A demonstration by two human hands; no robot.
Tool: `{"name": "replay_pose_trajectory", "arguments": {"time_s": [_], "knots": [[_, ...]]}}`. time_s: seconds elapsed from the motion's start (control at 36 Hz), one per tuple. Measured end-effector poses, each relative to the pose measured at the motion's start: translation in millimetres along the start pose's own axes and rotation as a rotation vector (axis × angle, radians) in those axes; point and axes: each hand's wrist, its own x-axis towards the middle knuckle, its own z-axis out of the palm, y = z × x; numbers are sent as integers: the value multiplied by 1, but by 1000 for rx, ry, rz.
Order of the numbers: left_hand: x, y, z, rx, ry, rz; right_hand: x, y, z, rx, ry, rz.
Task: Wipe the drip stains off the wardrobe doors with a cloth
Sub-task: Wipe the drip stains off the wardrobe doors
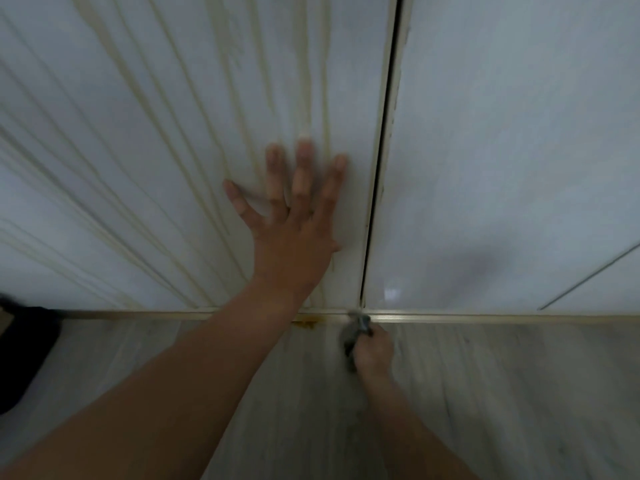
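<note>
The left wardrobe door point(156, 150) is glossy white and streaked with several yellowish drip stains point(221, 81) running down it. My left hand point(294, 233) lies flat on this door with the fingers spread, close to the gap between the doors. The right door point(519, 150) looks free of streaks. My right hand point(374, 348) grips a small grey cloth point(356, 329) low down, at the bottom rail point(485, 318) where the door gap meets it. An orange-brown stain point(306, 323) sits on the rail just left of the cloth.
Below the rail lies a grey wood-grain floor or base panel point(519, 393). A dark object point(20, 351) shows at the left edge. A dark vertical gap point(381, 168) separates the two doors.
</note>
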Motion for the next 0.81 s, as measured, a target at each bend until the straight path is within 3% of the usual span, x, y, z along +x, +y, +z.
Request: {"name": "replay_pose_trajectory", "arguments": {"time_s": [0.06, 0.14, 0.33, 0.47, 0.61, 0.81], "knots": [[1, 0, -1, -5, 13, 6, -5, -13, -11, 146, 117, 89], [-2, -3, 0, -2, 60, 6, -11, -42, -25, 266, 151, 125], [-6, -1, -6, 13, 153, -1, -43, -83, -33, 219, -46, -121], [-7, -26, -34, -154, 130, 61, -91, -120, -67, 290, -108, -154], [9, -56, -99, -452, 152, -174, -139, -190, -123, 228, -332, -304], [112, -104, -260, -600, 164, -434, -263, -380, -237, 284, -434, -437]]}}
